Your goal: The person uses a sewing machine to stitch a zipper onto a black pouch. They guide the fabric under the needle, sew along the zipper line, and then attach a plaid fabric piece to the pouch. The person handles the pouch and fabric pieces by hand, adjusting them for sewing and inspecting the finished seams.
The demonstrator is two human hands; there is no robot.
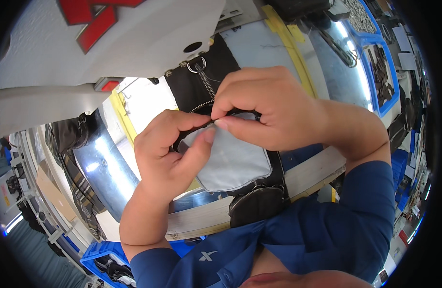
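Observation:
A black fabric piece with a grey lining panel (235, 163) lies over the work surface in front of me. My left hand (170, 149) pinches its black edge between thumb and forefinger. Right beside it, my right hand (274, 108) pinches the same edge, and the two sets of fingertips nearly meet. Beyond the hands, the black strip (185, 91) carries a zipper (206, 82) and a metal D-ring (196, 64), and it runs up beside the sewing machine. Toward my body hangs a small rounded black zippered pouch (257, 204). My fingers hide the exact spot they hold.
A large pale sewing machine (149, 43) takes up the upper left. Blue bins stand at the right (396, 91) and lower left (89, 254), with dark pieces inside. Dark and striped cloth (79, 180) lies to the left. Yellow tape (290, 43) runs along the table.

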